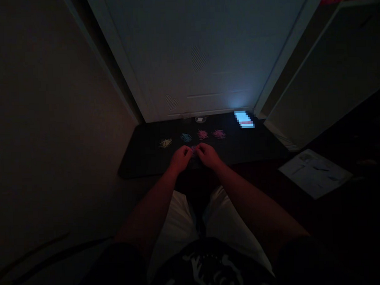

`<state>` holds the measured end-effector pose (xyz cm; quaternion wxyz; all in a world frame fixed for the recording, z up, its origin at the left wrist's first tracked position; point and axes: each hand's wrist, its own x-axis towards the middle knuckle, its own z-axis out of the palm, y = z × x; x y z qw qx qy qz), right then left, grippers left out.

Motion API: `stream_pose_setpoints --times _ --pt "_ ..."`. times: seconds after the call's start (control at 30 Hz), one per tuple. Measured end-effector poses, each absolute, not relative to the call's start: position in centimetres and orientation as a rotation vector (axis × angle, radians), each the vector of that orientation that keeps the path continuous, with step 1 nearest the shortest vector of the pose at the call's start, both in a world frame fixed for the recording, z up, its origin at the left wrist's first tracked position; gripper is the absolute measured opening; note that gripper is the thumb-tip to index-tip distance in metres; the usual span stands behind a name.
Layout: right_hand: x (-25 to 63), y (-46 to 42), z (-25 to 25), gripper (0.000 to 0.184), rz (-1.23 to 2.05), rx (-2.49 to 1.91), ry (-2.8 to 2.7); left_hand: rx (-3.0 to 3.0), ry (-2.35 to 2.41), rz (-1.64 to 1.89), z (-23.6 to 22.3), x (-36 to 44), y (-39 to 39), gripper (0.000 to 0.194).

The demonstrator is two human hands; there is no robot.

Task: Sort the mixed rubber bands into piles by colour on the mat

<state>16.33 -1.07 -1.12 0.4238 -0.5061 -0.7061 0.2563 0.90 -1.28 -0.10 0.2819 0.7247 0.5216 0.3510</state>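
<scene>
My left hand point(181, 157) and my right hand point(208, 154) meet close together over the near middle of a dark tabletop point(252, 146). Both have their fingers curled in, around a small purple bunch of thin sticks point(193, 150) that shows between them. Dim light hides which pieces each hand pinches. Beyond the hands lie loose heaps of similar thin pieces: a yellow heap point(165, 143), a blue heap point(186, 137), a pink heap point(202, 134) and a magenta heap point(219, 134).
A lit phone point(244, 119) lies at the tabletop's far right. Near the back edge sits a small round clear item point(201, 119) with a white patch. A pale panel point(200, 75) rises behind the table. A white sheet point(315, 172) lies lower to the right.
</scene>
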Motion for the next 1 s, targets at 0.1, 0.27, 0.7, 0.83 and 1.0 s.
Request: stream_pose_setpoints --times 0.1,0.27,0.7,0.83,1.0 --pt "16.4 -1.0 -1.0 0.014 0.646 -1.271 -1.717 1.901 1.401 1.012 0.1 0.9 -1.2 0.02" --pt "16.9 -0.9 -0.8 0.014 0.68 -1.271 -1.471 1.712 1.467 1.196 0.4 0.5 -1.0 0.02" --pt "17.3 -0.5 -0.7 0.016 0.905 -1.195 -1.265 1.373 1.792 1.273 0.3 0.1 5.1 0.02" --pt "17.3 -0.6 -0.6 0.016 0.904 -1.207 -1.274 1.542 1.906 1.136 0.6 0.4 5.9 0.02" --pt "17.3 -0.7 -0.6 0.017 0.918 -1.187 -1.269 1.715 1.819 0.979 0.6 -0.3 5.7 0.021"
